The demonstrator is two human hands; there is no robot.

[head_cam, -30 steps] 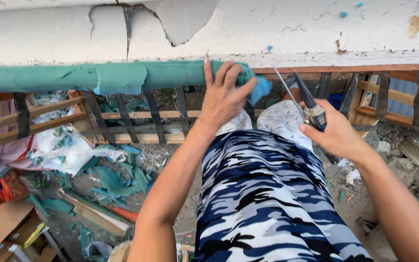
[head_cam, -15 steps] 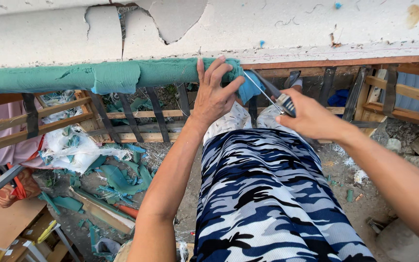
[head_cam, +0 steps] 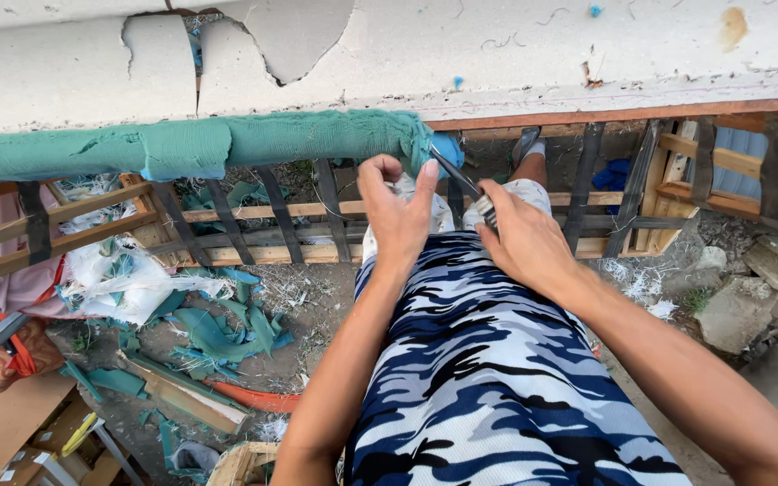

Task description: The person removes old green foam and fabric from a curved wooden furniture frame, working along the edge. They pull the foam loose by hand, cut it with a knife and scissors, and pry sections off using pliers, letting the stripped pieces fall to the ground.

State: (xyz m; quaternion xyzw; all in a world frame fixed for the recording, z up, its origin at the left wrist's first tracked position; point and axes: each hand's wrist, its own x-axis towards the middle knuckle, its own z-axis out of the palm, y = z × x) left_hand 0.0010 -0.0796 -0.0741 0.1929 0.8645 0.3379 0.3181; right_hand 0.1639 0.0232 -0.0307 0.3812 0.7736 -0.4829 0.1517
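The work surface is a worn furniture frame [head_cam: 515, 63] seen from above: a pale, cracked and torn top panel, with a rust-coloured edge strip running below it on the right. Beneath the panel runs a long roll of teal fabric padding [head_cam: 227, 144], which ends just above the left fingertips. Under the roll, dark webbing straps [head_cam: 281, 211] cross wooden slats [head_cam: 254, 214]. The ground below is bare dirt littered with teal fabric scraps [head_cam: 218, 328], crumpled white plastic [head_cam: 123, 279], a cardboard piece [head_cam: 2, 418] and broken stone [head_cam: 740, 301] off to the right. The setting appears to be outdoors, in daylight.

The person wears a blue, white and black camouflage shirt [head_cam: 497, 387]. Both bare forearms reach forward and up toward the end of the roll.

The left hand [head_cam: 398, 211] is raised with fingers spread and half curled; the index finger points up at the roll's end and the other fingers bend toward the torn fabric edge. Whether it pinches the fabric cannot be told.

The right hand [head_cam: 524, 238] is clenched around the handle of a slim dark-bladed tool [head_cam: 456, 175]. The blade extends from the knuckles up and left, its tip meeting a blue patch at the roll's end, just beside the left index fingertip.
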